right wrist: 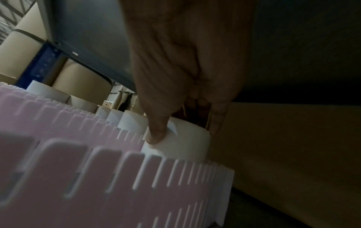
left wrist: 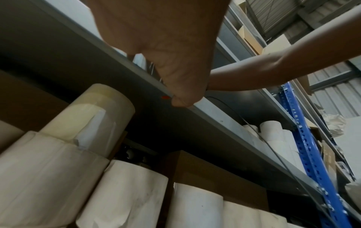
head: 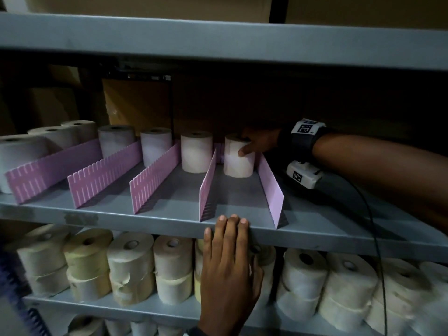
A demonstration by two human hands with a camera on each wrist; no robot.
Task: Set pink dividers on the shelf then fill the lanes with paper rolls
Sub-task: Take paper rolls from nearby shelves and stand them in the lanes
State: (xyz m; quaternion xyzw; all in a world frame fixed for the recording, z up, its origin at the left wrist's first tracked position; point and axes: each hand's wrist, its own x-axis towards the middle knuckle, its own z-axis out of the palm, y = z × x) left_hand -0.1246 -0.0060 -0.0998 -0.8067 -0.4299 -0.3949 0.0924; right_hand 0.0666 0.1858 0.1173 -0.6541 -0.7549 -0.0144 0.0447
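Several pink slotted dividers [head: 155, 180] stand on the grey shelf [head: 169, 219] and split it into lanes. One white paper roll stands at the back of each lane. My right hand [head: 252, 145] grips the top of the rightmost roll [head: 238, 158], thumb on its front, fingers behind it; the right wrist view shows the same roll [right wrist: 185, 141] behind a pink divider [right wrist: 117, 177]. My left hand [head: 229, 241] lies flat against the shelf's front lip, straight fingertips over the edge. In the left wrist view the left hand [left wrist: 181, 98] touches that shelf edge [left wrist: 215, 117].
The shelf below holds stacked cream paper rolls [head: 131, 265] in rows. Another grey shelf [head: 218, 42] hangs close above. Cardboard boxes [head: 135, 103] stand behind the lanes. A black cable [head: 373, 226] hangs from my right wrist. A blue upright [left wrist: 304, 134] stands at the right.
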